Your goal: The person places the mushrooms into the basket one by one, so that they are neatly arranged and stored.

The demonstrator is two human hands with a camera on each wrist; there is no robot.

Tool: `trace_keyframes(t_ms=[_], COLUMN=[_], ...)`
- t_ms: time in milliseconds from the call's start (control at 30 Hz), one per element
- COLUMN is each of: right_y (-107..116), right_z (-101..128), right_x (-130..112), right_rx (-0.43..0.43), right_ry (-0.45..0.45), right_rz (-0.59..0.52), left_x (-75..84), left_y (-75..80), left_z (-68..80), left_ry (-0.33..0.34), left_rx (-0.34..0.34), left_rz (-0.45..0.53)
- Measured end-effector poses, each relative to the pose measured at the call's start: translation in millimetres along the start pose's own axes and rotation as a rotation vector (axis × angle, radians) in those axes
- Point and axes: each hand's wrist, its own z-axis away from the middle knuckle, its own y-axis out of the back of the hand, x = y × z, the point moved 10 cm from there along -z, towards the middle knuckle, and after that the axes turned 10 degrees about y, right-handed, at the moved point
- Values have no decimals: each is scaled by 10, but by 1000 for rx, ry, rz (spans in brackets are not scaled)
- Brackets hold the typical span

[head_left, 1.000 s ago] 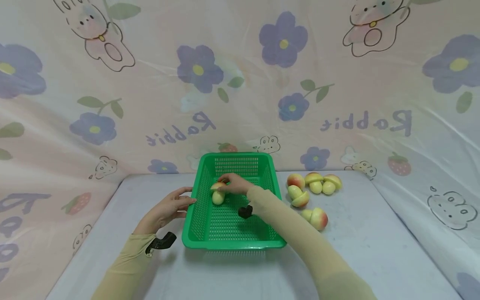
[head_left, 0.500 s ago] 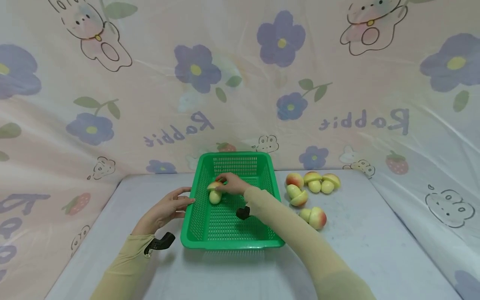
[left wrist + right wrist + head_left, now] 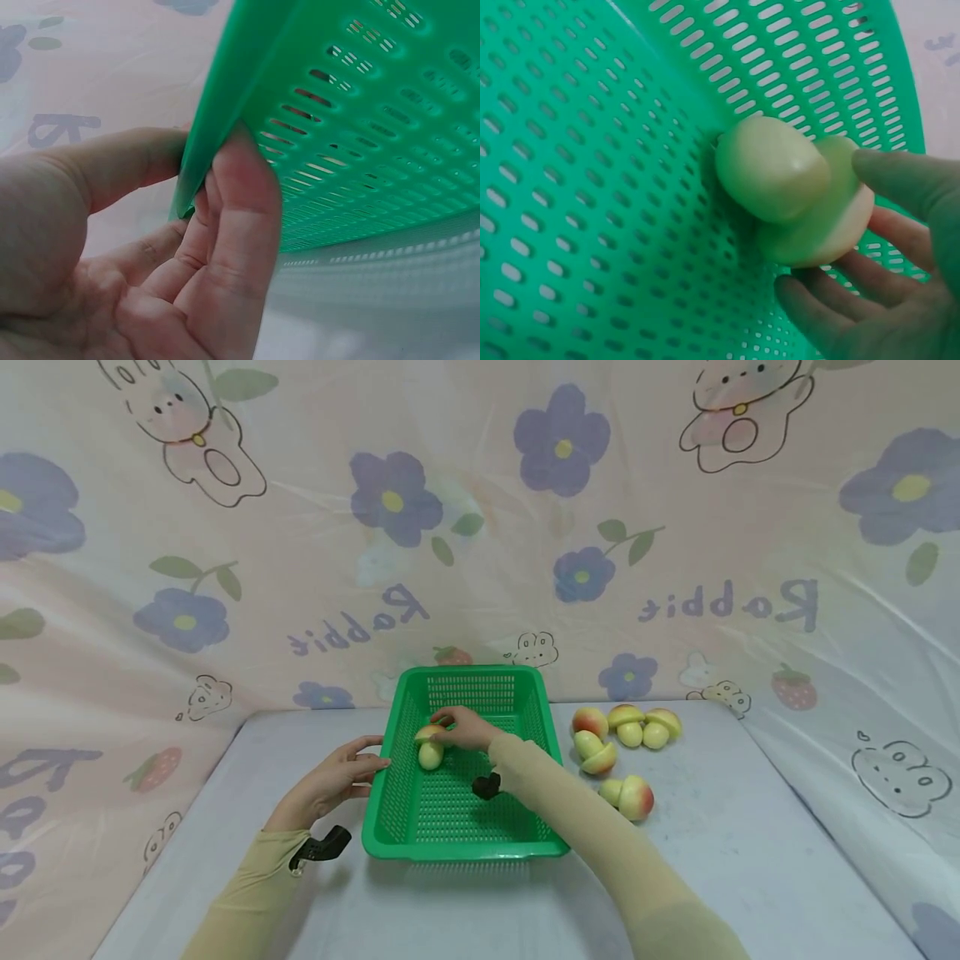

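A green perforated basket sits on the grey table. Inside it, at the far left, my right hand holds a pale yellow toy mushroom by its cap; the wrist view shows the mushroom with my fingers curled round the cap, its stem against the basket floor. My left hand grips the basket's left rim, thumb on one side and fingers on the other of the rim.
Several more toy mushrooms lie on the table right of the basket, in a far group and one nearer. A flower-and-rabbit printed sheet walls the back and sides. Black wrist mounts show on both arms.
The right hand and mushroom shifted slightly left in the basket between the first frame and now; the left hand kept its hold on the rim.
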Motion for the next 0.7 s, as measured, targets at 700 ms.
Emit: trace_keyframes(t_ms=[700], right_y=[181], right_z=[31], right_x=[78], right_rx=[63], right_ry=[-68], right_rz=[-213], left_x=[18], left_y=[-10], left_z=[24], left_ry=[1], left_rx=[8], left_rz=[-20])
